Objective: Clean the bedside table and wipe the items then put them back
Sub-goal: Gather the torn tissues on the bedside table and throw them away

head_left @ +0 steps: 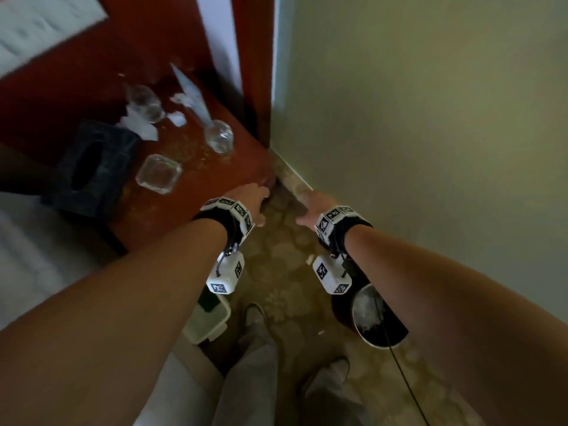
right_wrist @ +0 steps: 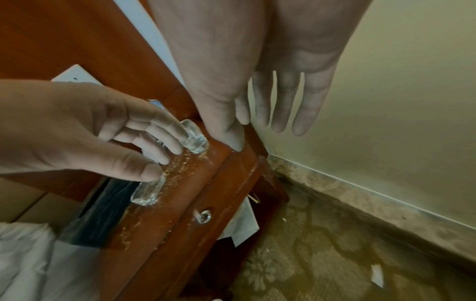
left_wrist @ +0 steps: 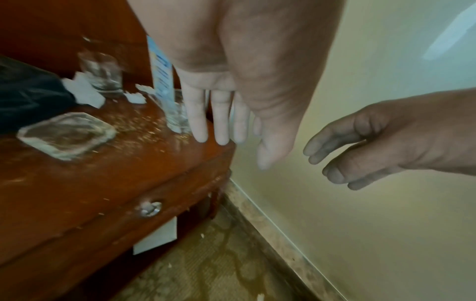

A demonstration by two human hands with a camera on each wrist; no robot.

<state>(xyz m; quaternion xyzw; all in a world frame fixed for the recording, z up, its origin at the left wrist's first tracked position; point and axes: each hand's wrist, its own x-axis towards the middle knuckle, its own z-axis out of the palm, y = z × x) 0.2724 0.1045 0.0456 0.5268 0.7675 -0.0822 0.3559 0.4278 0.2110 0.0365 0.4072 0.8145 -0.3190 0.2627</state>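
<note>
Reaching toward the littered bedside table (head_left: 190, 192), both hands hold nothing: clear it before wiping. Farthest left of the left hand (head_left: 250, 201) sits the tissue box (head_left: 92, 167), then the square glass dish (head_left: 158, 173), paper scraps (head_left: 140, 126), two tumblers; take the tumbler (head_left: 219, 136) just ahead first, gripping low, while the right hand (head_left: 313, 206), fingers straight, waits beside the wall

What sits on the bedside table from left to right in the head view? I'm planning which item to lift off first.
black tissue box → square glass ashtray → glass holding a card, all on the bedside table.
</note>
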